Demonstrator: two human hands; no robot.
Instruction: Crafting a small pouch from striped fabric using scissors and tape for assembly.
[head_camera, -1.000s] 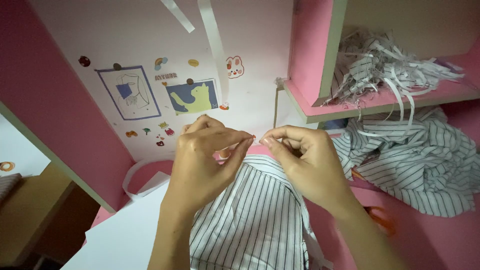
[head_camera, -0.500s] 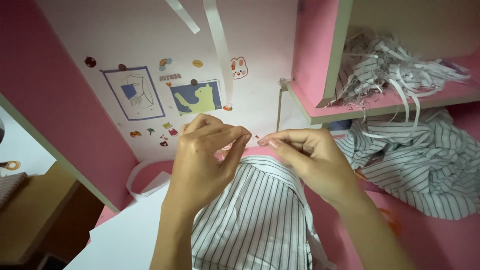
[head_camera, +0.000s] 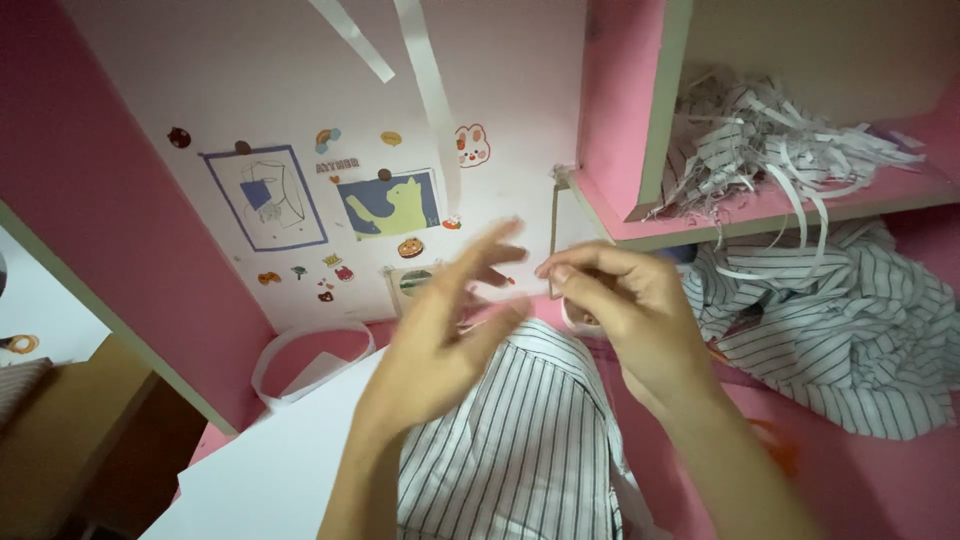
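A white shirt with thin dark stripes (head_camera: 520, 440) lies folded in front of me on the pink surface, collar end away from me. My left hand (head_camera: 440, 340) hovers over the collar end, blurred, fingers spread and holding nothing. My right hand (head_camera: 625, 310) is just right of it above the collar, with thumb and forefinger pinched together. Whether anything small sits between those fingertips I cannot make out. A white curved band (head_camera: 575, 320) shows under the right hand.
More striped shirts (head_camera: 840, 330) are piled at the right under a pink shelf (head_camera: 760, 210) that holds shredded white strips (head_camera: 790, 140). A white board (head_camera: 270, 470) lies at lower left. A white loop (head_camera: 310, 355) rests by the stickered back wall (head_camera: 330, 200).
My left hand has let go of the collar and opened, lifting with fingers spread. The right hand stays pinched and has risen slightly.
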